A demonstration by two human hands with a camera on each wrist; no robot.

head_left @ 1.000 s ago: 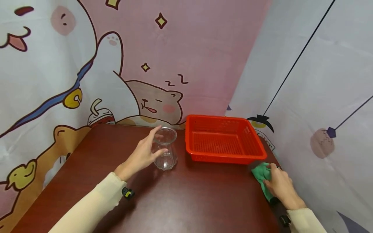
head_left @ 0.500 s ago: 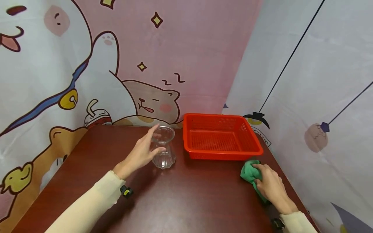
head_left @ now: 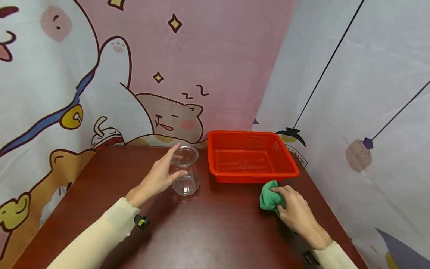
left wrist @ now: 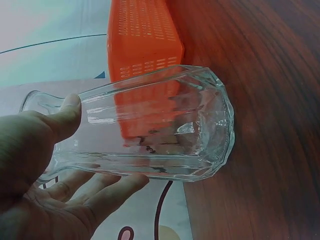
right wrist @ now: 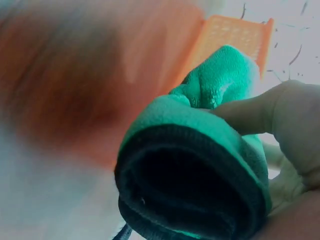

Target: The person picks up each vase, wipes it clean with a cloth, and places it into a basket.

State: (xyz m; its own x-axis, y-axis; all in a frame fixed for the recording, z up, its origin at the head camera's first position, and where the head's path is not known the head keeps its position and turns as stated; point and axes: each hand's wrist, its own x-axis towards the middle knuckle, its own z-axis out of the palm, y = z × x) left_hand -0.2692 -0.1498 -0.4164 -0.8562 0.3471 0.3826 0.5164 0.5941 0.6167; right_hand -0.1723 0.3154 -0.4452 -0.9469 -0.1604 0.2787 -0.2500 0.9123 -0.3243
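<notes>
In the head view a clear glass vase [head_left: 186,180] with a flared rim stands upright on the dark red-brown table. My left hand [head_left: 157,177] holds it about its narrow neck, the thumb on the near side and the fingers round the far side, as the left wrist view shows on the vase [left wrist: 155,125]. My right hand [head_left: 295,210] pinches a bunched green cloth [head_left: 268,196] between thumb and fingers, in front of the red basket. Close up, the cloth [right wrist: 222,75] has a dark border and hangs in a loose fold; some fingers are hidden behind it.
A red plastic basket [head_left: 250,178] with perforated walls stands at the back of the table [head_left: 208,231], right of the vase. Printed cartoon curtains [head_left: 215,67] close off the back and both sides.
My right hand has moved the green cloth leftward from the table's right edge, below the basket's front right corner. My left hand keeps its hold on the vase. The head view has shifted slightly.
</notes>
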